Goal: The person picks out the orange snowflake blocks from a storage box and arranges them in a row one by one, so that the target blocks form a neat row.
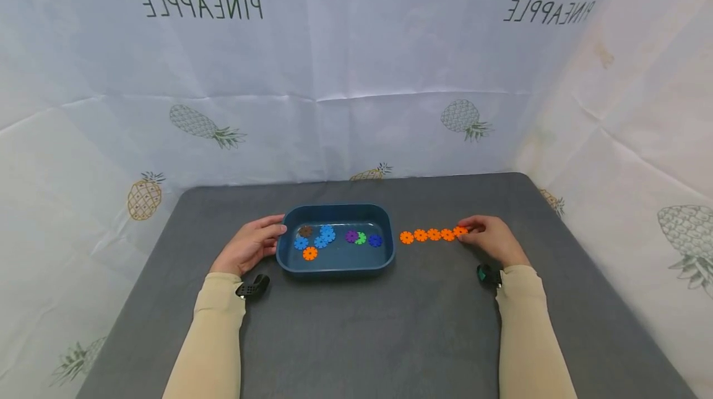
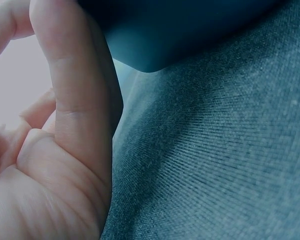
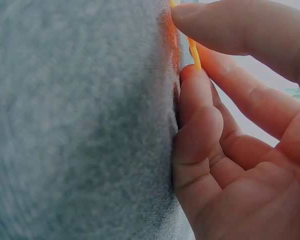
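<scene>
My left hand (image 1: 254,243) holds the left end of a dark blue tray (image 1: 335,271), thumb at the rim and fingers by the back corner. In the left wrist view, the thumb reaches up to the tray's dark underside (image 2: 150,55). Out to the right, my right hand (image 1: 491,238) pinches the rightmost orange notched plastic disc (image 1: 460,231) between thumb and fingers. That disc's thin edge (image 3: 195,56) shows in the right wrist view. It ends a straight row of several orange discs (image 1: 434,234) running from near the tray's right side.
Inside the tray lie several light blue discs (image 1: 320,242), a brown disc (image 1: 306,232), an orange disc (image 1: 309,253), a purple disc (image 1: 351,236), a green disc (image 1: 361,238) and a dark blue disc (image 1: 375,240). Pineapple-print cloth (image 1: 356,65) hangs behind the grey table (image 1: 367,337).
</scene>
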Action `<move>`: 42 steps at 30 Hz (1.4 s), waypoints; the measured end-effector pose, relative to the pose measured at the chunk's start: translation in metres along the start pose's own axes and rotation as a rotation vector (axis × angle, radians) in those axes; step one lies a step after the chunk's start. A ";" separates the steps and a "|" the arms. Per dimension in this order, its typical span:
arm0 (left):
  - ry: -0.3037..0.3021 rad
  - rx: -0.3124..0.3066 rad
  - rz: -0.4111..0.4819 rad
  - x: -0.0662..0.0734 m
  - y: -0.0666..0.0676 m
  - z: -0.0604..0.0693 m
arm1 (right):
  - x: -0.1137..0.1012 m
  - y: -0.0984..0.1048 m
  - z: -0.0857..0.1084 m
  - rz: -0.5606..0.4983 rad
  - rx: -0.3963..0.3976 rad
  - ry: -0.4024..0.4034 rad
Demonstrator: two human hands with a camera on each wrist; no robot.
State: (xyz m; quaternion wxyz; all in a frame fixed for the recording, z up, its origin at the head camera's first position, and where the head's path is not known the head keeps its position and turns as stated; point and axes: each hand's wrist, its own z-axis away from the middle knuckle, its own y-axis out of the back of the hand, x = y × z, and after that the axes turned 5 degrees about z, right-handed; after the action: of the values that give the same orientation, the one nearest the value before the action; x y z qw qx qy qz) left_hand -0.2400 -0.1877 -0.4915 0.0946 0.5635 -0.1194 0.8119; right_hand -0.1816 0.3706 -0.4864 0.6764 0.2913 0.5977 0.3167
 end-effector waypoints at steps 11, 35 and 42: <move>0.002 0.007 -0.004 0.000 0.001 0.000 | 0.001 0.001 0.000 0.008 -0.007 -0.008; -0.023 -0.010 0.001 -0.005 0.001 -0.006 | -0.070 -0.014 -0.007 0.060 0.027 0.144; -0.035 0.013 -0.002 -0.005 0.001 -0.002 | -0.153 -0.036 -0.031 -0.006 -0.138 0.333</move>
State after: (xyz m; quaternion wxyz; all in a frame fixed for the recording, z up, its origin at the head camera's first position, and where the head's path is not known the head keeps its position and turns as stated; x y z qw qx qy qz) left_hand -0.2404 -0.1885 -0.4965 0.0897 0.5784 -0.1149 0.8026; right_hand -0.2222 0.2296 -0.4228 0.5876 0.1858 0.6792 0.3987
